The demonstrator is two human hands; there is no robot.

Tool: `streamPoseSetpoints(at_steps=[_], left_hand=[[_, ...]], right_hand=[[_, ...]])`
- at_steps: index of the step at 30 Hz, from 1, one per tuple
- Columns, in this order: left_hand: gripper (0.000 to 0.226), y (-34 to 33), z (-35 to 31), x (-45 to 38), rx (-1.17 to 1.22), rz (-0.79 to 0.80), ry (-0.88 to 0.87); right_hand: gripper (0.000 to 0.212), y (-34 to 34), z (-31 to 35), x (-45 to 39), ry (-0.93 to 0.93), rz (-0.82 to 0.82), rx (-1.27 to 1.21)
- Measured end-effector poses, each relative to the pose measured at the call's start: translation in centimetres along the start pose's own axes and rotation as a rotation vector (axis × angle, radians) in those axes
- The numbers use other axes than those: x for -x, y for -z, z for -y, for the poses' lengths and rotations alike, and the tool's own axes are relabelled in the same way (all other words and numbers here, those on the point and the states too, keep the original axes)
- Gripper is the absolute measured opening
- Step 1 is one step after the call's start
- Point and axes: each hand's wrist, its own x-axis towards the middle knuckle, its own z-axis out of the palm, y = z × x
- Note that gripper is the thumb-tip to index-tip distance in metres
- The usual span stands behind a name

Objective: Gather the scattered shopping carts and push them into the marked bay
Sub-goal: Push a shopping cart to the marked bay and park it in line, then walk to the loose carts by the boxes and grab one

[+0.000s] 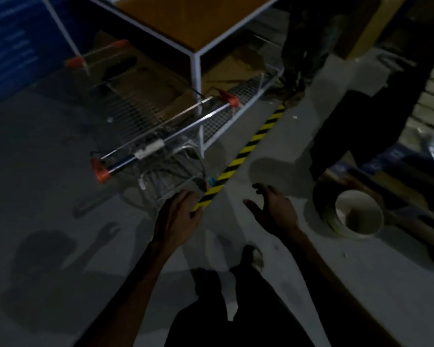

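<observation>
From the head camera, the person's dark trousers (236, 309) fill the bottom edge; above them both hands reach forward, released, grasping nothing. The left hand (178, 214) is nearer the shopping cart (161, 136), which lies ahead and to the left, its handle bar (166, 139) running diagonally from lower left to upper right, beside the striped floor tape (246, 151). The right hand (273, 209) hovers right of the tape

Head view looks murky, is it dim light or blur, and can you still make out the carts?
Head view: dim overall, with soft motion blur and wide-angle bending at the edges; the near cart handle reads clearly, the far cart is smeared, the striped floor tape stands out, and both hands cast shadows.
</observation>
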Motion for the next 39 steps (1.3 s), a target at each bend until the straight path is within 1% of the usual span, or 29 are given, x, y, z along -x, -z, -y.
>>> streamPoseSetpoints(at_steps=[2, 5, 10, 15, 19, 23, 26, 32, 39], left_hand=[[0.029, -0.6, -2.0, 0.4, 0.012, 0.022, -0.063], [0.027, -1.4, -5.8, 0.9, 0.056, 0.037, -0.174], [0.022, -3.9, -13.2, 2.3, 0.119, 0.091, -0.345], [0.021, -7.2, -22.8, 4.6, 0.175, 0.151, -0.564], [0.029, -11.1, -31.9, 7.2, 0.200, 0.272, -0.708], [0.027, -15.1, -40.9, 11.5, 0.214, 0.348, -0.837], [0.029, -17.8, -46.5, 15.1, 0.238, 0.438, -0.927], [0.029, -21.7, -55.1, 20.5, 0.291, 0.612, -1.083], [0.031, -25.8, -62.5, 22.8, 0.303, 0.730, -1.230]], right_hand=[[0.060, 0.2, -1.8, 3.2, -0.076, -0.051, -0.050], [0.056, 0.6, -4.6, 8.2, -0.195, -0.174, -0.114], [0.051, 1.7, -9.9, 16.7, -0.391, -0.319, -0.186], [0.049, 3.3, -16.0, 25.2, -0.578, -0.463, -0.256], [0.049, 4.8, -21.2, 33.2, -0.707, -0.586, -0.300], [0.048, 5.5, -26.3, 41.6, -0.838, -0.691, -0.314], [0.047, 5.3, -29.5, 47.5, -0.942, -0.768, -0.319], [0.046, 4.8, -33.6, 56.6, -1.142, -0.915, -0.344], [0.046, 4.8, -36.0, 61.9, -1.342, -1.020, -0.372]])
